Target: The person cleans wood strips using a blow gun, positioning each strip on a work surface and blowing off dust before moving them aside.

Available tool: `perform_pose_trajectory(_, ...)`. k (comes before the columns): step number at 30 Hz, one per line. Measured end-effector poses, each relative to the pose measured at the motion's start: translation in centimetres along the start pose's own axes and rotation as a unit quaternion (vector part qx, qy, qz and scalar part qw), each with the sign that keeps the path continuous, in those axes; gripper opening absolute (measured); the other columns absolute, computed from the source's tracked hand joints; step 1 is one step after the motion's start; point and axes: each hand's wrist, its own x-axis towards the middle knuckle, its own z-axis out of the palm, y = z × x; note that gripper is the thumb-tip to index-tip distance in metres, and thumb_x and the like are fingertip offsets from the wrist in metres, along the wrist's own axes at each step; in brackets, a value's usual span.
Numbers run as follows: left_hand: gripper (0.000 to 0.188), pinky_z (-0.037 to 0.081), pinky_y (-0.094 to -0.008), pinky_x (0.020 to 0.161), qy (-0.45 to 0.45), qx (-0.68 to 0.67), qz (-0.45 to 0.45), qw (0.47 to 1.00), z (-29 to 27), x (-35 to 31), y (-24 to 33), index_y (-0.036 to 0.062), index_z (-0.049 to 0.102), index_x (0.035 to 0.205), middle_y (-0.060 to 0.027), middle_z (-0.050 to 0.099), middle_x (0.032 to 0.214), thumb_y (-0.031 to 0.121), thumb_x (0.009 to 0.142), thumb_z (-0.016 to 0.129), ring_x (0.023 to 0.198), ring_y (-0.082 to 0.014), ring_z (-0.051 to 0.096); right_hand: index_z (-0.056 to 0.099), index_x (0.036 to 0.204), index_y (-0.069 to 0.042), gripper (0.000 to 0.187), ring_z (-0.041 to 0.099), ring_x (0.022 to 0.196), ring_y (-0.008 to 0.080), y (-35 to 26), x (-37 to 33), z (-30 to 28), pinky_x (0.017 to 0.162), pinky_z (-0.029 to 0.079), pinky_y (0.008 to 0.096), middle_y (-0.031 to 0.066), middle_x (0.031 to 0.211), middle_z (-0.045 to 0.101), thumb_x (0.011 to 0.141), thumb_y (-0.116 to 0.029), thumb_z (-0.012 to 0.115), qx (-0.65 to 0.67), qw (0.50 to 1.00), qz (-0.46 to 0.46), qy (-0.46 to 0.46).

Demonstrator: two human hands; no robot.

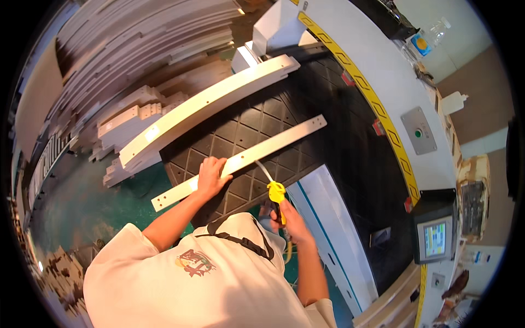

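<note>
Near the front edge of the black table (220, 146), the right hand (295, 224) is gripping a yellow air gun (277, 192), its nozzle (264, 171) pointing to a pale bar (273, 144); over the table, the left hand (211, 176) is clasping this bar; along the table's far left side, a curved board (205, 103) is lying

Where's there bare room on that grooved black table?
Mainly between the curved board and the straight board under the left hand; a smaller patch of table shows between that hand and the yellow air gun in the right hand. Crowded: around the gun's nozzle.
</note>
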Motion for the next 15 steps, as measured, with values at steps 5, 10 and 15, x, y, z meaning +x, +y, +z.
perform_pose_trajectory(5,0.067,0.044,-0.0458,0.094,-0.055,-0.015,0.02,0.998,1.3,-3.1,-0.8,0.0084,0.064,0.128,-0.0116,0.059,0.111,0.025,0.07,0.092,0.109,-0.034,0.054,0.061,0.132,-0.006,0.045,0.054,0.056,0.0129,-8.8,0.0,-4.7,0.053,0.043,0.0297,0.0014,0.07,0.057,0.112,-0.044,0.045,-0.361,0.9,-0.071,0.233)
perform_pose_trajectory(10,0.064,0.044,-0.0452,0.098,-0.064,-0.033,0.043,0.996,0.2,-3.1,-1.3,0.0074,0.063,0.131,-0.0122,0.061,0.122,0.021,0.073,0.088,0.116,-0.0342,0.055,0.065,0.127,-0.007,0.042,0.054,0.052,0.0145,-15.7,0.0,-8.6,0.051,0.044,0.0311,0.0043,0.067,0.056,0.111,-0.041,0.046,-0.313,0.903,0.007,0.294)
perform_pose_trajectory(15,0.062,0.045,-0.0474,0.099,-0.046,-0.035,0.023,0.998,-2.0,-5.5,-3.0,0.0049,0.063,0.129,-0.0133,0.061,0.123,0.017,0.073,0.086,0.116,-0.0355,0.056,0.063,0.132,-0.001,0.048,0.053,0.049,0.0138,-16.4,1.0,-11.4,0.047,0.042,0.031,0.0044,0.066,0.056,0.111,-0.04,0.046,-0.361,0.869,-0.038,0.336)
